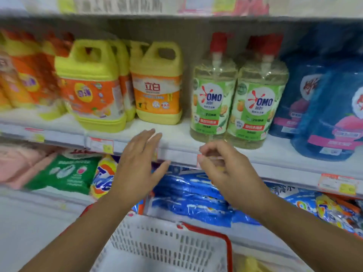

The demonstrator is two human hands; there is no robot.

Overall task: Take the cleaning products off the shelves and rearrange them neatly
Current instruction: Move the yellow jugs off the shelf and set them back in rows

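Note:
Two yellow detergent jugs stand on the middle shelf [172,134]: one with an orange label [92,91] at the left, a second [157,85] right of it. Beside them stand two clear OMO pump bottles [212,99] [257,103] with red pumps. My left hand [137,167] hovers in front of the shelf edge below the jugs, fingers straight, holding nothing. My right hand [222,169] hangs below the OMO bottles, fingers loosely curled, empty. Neither hand touches a product.
Blue refill pouches [324,107] fill the shelf's right end, orange bottles [25,75] the left. The lower shelf holds blue bags [196,195], a Tide bag [104,177] and a green pack [66,173]. A white basket with red handle [167,246] sits below my arms.

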